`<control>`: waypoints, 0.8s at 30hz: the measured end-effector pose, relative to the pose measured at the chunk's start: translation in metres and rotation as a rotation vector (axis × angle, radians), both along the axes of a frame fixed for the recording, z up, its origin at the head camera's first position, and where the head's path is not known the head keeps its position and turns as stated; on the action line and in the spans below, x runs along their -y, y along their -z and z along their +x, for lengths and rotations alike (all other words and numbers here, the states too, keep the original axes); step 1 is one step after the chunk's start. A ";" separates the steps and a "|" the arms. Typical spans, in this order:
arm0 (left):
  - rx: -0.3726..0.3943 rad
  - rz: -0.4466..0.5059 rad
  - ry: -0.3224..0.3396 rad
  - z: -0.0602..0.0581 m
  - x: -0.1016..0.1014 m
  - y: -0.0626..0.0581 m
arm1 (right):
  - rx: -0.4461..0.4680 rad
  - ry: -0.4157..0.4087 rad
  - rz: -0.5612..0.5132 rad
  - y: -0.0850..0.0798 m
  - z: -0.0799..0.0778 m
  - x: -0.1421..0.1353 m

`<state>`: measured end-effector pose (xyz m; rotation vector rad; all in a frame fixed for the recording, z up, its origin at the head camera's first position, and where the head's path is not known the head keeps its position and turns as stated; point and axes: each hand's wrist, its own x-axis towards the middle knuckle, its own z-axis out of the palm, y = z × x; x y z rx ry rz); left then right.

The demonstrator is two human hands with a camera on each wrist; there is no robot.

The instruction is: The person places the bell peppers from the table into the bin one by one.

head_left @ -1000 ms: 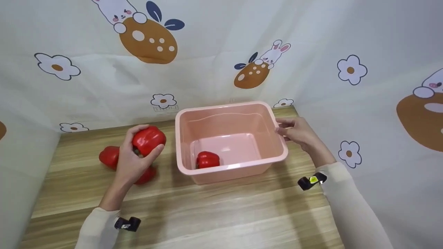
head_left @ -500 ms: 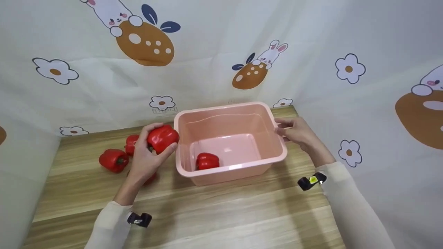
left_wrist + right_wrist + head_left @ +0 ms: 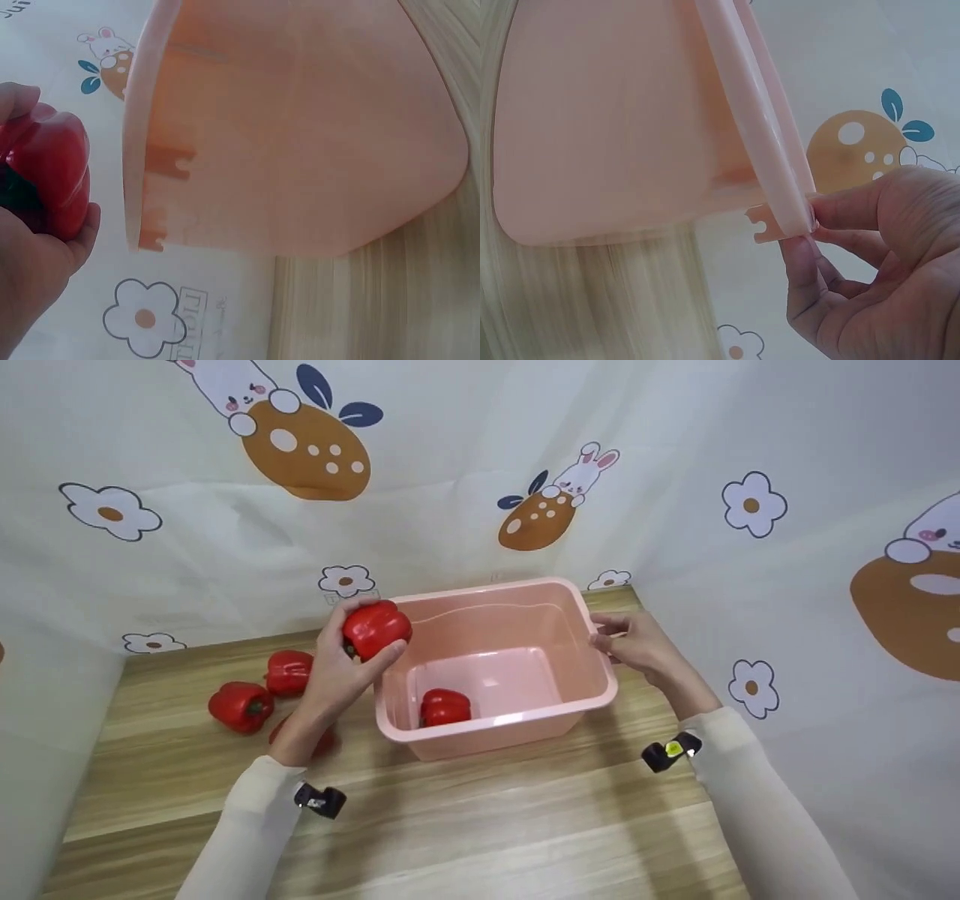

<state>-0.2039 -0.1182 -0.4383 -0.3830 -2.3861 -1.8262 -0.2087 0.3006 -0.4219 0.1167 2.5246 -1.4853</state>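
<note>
My left hand [image 3: 335, 671] grips a red bell pepper [image 3: 377, 629] at the left rim of a pink plastic basin [image 3: 517, 718]. In the left wrist view the pepper [image 3: 56, 161] shows its green stem end toward the palm, level with the basin's rim [image 3: 136, 135]. My right hand [image 3: 637, 646] pinches the basin's right rim between thumb and fingers; the right wrist view shows this hand [image 3: 877, 262] at the rim's edge [image 3: 780, 180]. Inside the basin, near its front left corner, lies another red bell pepper [image 3: 445, 707].
Left of the basin, more red peppers lie on the wooden table [image 3: 480, 825]: one at the front [image 3: 241, 706], one behind it [image 3: 289, 673], and one partly hidden [image 3: 325, 741] by the left forearm. A patterned curtain [image 3: 442, 472] stands behind the basin and along both sides.
My left hand has carried its pepper up and to the right, from over the other peppers to the basin's left rim. The right hand keeps its hold on the basin.
</note>
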 end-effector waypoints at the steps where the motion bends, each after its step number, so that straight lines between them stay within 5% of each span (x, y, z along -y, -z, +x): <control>1: -0.002 0.005 0.010 -0.002 -0.002 0.000 | -0.004 -0.004 0.005 0.000 0.000 0.000; 17: 0.021 0.001 0.120 -0.018 -0.031 -0.013 | 0.012 -0.002 0.021 0.000 -0.002 -0.003; 24: 0.024 -0.095 0.169 -0.024 -0.038 -0.017 | -0.002 -0.012 0.005 0.001 -0.001 -0.002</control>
